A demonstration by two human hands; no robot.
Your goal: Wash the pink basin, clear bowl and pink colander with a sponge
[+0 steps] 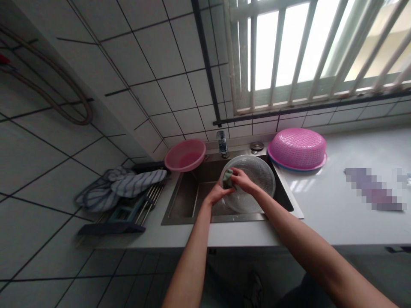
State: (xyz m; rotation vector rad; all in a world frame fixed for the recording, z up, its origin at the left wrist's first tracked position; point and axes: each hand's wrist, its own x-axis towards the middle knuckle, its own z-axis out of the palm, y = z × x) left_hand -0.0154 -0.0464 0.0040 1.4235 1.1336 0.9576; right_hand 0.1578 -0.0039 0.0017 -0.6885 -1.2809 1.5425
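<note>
A round mesh colander (257, 196), pale and see-through, is tilted inside the steel sink (180, 205). My left hand (217, 193) is closed on the colander's left rim, its thumb reaching over the inside; its other fingers are mostly hidden. My right hand (242, 179) pinches a green scouring pad (227, 179) against the same stretch of rim, just above my left thumb. Part of the pad is covered by my right fingers.
A faucet (221, 143) and a drain strainer (257, 146) sit behind the sink. A pink basin (186, 155) rests at its left back corner, an upturned pink basket (298, 147) at right. A striped cloth (125, 186) lies on the rack (149, 205) at left.
</note>
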